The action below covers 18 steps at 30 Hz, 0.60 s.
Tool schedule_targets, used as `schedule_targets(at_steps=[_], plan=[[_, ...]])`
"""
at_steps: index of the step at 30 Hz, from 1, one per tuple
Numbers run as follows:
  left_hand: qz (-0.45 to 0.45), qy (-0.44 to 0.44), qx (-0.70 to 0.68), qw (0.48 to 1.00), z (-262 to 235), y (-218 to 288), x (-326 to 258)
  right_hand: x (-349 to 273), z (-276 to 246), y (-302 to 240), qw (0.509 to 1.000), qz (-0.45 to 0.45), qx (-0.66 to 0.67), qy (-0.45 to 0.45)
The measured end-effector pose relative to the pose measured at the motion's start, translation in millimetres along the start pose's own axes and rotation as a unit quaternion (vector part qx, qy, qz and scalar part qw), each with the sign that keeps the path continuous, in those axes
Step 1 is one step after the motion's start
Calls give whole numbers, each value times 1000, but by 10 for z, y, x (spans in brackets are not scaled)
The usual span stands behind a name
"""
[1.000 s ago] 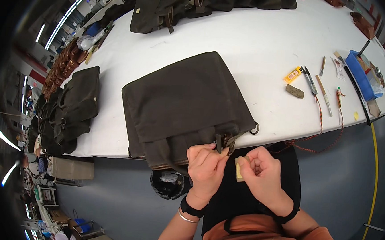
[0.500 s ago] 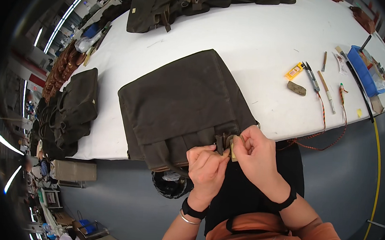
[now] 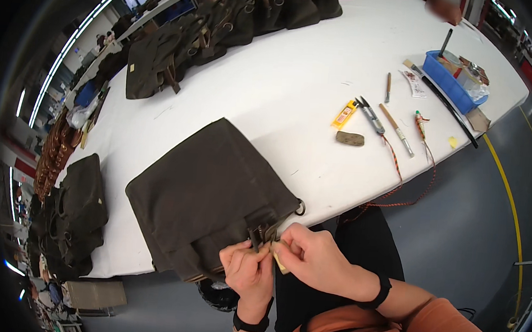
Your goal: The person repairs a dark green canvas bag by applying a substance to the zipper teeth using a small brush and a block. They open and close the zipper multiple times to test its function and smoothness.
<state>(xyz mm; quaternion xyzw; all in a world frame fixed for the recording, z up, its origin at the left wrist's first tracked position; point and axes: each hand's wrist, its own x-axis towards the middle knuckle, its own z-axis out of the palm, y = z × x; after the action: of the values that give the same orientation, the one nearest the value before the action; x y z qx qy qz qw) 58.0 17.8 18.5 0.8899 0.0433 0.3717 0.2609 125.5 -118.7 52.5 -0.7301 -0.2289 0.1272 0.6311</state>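
Note:
A dark brown-green bag (image 3: pixel 206 180) lies flat at the table's near edge, its handle side toward me. My left hand (image 3: pixel 248 273) is closed, pinching the fabric beside the open end of the bag's zipper (image 3: pixel 261 232). Close against it, my right hand (image 3: pixel 318 259) is closed too, thumb and fingers pressed on the zipper's end. A small pale yellow piece (image 3: pixel 280 264) sticks out below the right fingertips. What lies right between the fingertips is mostly hidden. A metal ring (image 3: pixel 301 207) shows at the bag's right corner.
To the right lie pliers (image 3: pixel 370 116), a yellow packet (image 3: pixel 345 114), a grey-brown block (image 3: pixel 350 138), a wooden-handled tool (image 3: pixel 397 131) and a cord-wrapped tool (image 3: pixel 420 124). A blue bin (image 3: pixel 436 73) stands beyond. More dark bags lie left (image 3: pixel 82 196) and far (image 3: pixel 226 33).
The view has swung, so the bag and both hands appear lower and further left. Both hands keep their pinch at the zipper end.

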Motion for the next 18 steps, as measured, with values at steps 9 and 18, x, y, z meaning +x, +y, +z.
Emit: schedule_targets(at_steps=[9, 18], plan=[[-24, 2, 16, 1000, -1, 59, 18, 509, -1021, 164, 960, -62, -216, 167], [-38, -1, 11, 999, -33, 88, 41, 765, -1726, 153, 881, -34, -464, 86]])
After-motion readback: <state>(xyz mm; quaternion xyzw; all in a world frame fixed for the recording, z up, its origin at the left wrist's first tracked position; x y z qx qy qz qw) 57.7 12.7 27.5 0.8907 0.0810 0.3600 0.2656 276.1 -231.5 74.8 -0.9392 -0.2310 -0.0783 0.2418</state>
